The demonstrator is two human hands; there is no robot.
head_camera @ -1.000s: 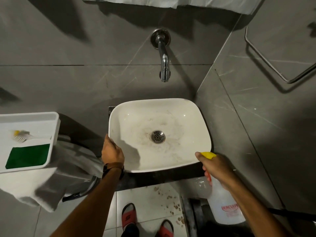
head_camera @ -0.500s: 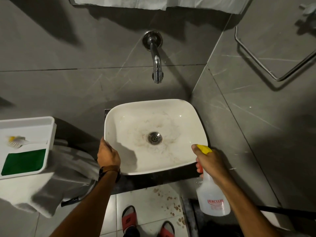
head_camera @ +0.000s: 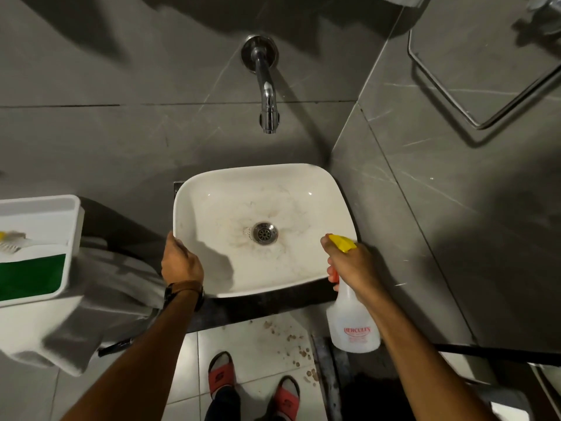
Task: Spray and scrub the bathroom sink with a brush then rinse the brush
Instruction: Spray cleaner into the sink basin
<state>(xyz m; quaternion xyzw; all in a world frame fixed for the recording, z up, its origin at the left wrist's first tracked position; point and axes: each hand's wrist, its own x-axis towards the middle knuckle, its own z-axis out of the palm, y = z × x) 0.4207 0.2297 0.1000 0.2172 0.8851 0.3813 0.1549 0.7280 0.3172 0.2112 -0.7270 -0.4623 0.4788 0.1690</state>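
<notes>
Grey marble-veined tile wall (head_camera: 121, 141), our left hand (head_camera: 181, 262) gripping the stained glossy sink (head_camera: 303, 189) rim, right hand (head_camera: 353, 265) clenching translucent "HERCULES" spray bottle (head_camera: 352, 326).

Grey marble-veined wall tiles (head_camera: 121, 141) — pale floor tiles (head_camera: 261, 354) below, speckled with brown spots.

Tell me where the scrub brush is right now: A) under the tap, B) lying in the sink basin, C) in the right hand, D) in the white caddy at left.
D: the brush lies in the white caddy at left, while the right hand grips the spray bottle.
</notes>
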